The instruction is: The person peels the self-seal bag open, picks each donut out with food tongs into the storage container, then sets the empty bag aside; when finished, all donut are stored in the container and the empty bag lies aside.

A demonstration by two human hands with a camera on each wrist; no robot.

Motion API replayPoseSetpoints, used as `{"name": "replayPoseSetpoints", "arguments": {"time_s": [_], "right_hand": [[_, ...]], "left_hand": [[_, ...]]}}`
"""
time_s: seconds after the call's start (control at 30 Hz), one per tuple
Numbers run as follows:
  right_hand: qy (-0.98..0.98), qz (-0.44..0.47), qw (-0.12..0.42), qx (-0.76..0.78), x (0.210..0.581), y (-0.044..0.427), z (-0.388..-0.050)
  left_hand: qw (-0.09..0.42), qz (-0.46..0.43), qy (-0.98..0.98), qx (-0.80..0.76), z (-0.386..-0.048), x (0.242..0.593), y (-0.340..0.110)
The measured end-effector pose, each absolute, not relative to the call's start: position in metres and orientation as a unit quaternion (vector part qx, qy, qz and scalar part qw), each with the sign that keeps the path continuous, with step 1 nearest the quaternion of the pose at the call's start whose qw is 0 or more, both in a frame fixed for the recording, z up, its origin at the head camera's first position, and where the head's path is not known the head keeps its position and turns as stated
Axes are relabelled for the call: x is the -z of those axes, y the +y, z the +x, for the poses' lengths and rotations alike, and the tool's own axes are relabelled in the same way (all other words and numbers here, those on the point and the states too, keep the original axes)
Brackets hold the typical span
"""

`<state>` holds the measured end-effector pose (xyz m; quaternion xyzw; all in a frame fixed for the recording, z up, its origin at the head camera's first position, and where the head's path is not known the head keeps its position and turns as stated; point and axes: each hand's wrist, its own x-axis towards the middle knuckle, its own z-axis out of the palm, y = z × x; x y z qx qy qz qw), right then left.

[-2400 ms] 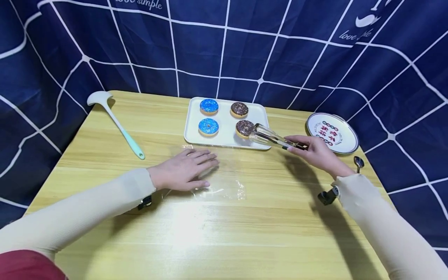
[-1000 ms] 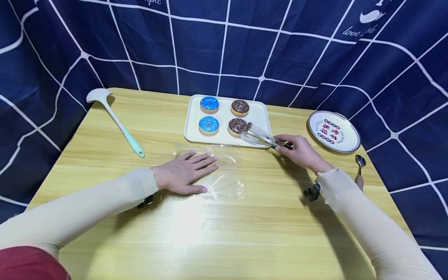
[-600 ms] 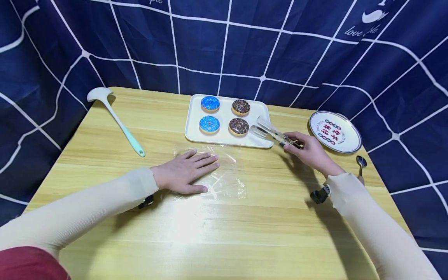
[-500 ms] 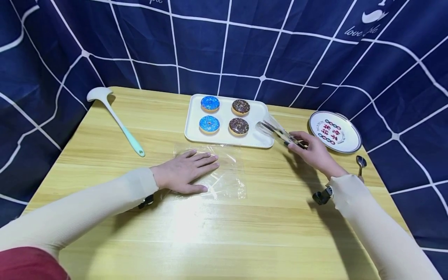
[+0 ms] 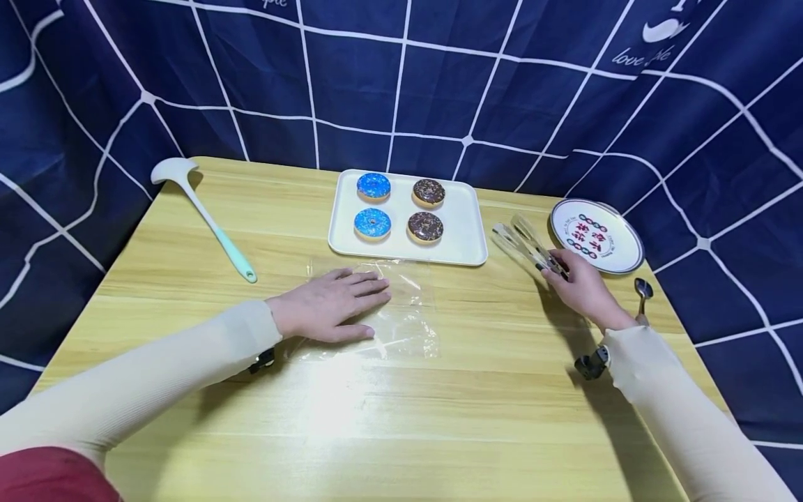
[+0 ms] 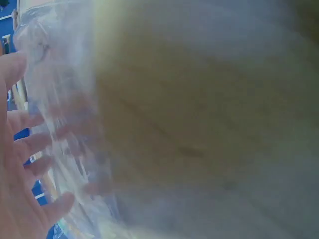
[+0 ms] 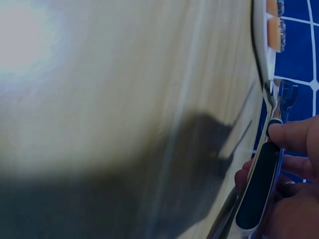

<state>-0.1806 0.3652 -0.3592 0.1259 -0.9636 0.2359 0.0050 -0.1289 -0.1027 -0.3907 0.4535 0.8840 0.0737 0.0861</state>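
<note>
My left hand (image 5: 332, 307) lies with straight fingers on a clear plastic bag (image 5: 401, 314), which is flat on the table. In the right hand (image 5: 586, 289) I grip a pair of metal tongs (image 5: 523, 244) with dark handle pads; their tips stand apart with nothing between them, between tray and plate. On the white tray (image 5: 464, 244) sit two blue-iced donuts (image 5: 373, 224) at left and two chocolate donuts (image 5: 425, 228) at right. The right wrist view shows my thumb and fingers around the tongs' handle (image 7: 259, 189).
A white plate (image 5: 617, 254) with red and coloured print lies at the back right, a spoon (image 5: 643, 289) in front of it. A ladle (image 5: 213, 226) with a mint handle rests at the left. A dark blue gridded cloth (image 5: 351, 77) hangs behind the wooden table (image 5: 439, 418).
The tongs went from the front chocolate donut, which shifted slightly left on the tray, off to the right beyond the tray's edge. My left hand has stayed on the bag.
</note>
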Motion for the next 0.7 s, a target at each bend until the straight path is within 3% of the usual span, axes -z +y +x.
{"name": "replayPoseSetpoints", "arguments": {"time_s": [0.7], "right_hand": [[-0.97, 0.141, -0.002, -0.197, 0.368, 0.374, -0.179]], "left_hand": [[-0.073, 0.396, 0.911, -0.087, -0.156, 0.361, -0.142]]}}
